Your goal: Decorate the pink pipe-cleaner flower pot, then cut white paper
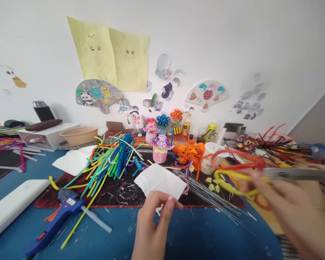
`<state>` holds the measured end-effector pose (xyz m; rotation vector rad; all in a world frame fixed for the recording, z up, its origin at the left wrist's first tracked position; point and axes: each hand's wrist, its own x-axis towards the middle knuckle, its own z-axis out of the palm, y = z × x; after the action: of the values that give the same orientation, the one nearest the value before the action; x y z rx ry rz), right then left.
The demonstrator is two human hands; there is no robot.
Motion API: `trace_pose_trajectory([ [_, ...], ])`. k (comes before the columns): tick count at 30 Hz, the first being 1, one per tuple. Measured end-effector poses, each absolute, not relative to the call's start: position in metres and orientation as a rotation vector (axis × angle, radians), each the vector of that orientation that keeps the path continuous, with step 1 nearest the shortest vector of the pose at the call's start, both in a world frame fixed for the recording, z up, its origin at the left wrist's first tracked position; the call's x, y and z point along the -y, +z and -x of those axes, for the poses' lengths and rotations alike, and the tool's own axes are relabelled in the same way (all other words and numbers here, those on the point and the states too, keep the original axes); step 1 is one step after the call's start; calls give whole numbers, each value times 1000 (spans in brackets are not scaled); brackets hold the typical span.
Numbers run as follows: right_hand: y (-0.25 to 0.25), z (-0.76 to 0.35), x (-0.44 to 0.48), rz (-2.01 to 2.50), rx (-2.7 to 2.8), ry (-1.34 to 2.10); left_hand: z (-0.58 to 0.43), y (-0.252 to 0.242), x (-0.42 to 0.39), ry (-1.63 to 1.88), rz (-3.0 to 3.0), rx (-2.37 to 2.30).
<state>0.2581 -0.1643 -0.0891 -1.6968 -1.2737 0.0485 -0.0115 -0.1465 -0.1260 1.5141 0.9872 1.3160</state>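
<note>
My left hand (155,222) is closed at the front middle of the table, thumb and forefinger pinched together. A tiny pale bit shows at its fingertips, too small to name. Just behind that hand lies a white square of paper (161,178). On the right, my right hand (278,202), smeared by motion, grips a pair of scissors (292,174) close to the middle. Their red and yellow handle loops point left and the grey blades point right.
A blue glue gun (58,218) with a glue stick lies front left. Behind it spread bundled pipe cleaners (111,155). A pink flower pot (160,153), orange pieces (189,153), a paper cup (208,162) and thin wires (206,191) occupy the dark mat (103,196).
</note>
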Motion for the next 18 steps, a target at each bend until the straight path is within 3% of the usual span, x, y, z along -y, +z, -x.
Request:
trace_pose_trajectory([
  [2, -99, -227, 155, 1563, 1382, 585, 18, -118, 142, 1403, -1663, -1076],
  [6, -116, -174, 133, 1328, 1440, 1171, 23, -121, 126, 1233, -1759, -1050],
  [10, -122, -151, 117, 1213, 1428, 1379, 19, -139, 110, 1094, -1545, -894],
  [18, -129, -143, 104, 1189, 1290, 1371, 1, -149, 101, 1374, -1215, -999],
])
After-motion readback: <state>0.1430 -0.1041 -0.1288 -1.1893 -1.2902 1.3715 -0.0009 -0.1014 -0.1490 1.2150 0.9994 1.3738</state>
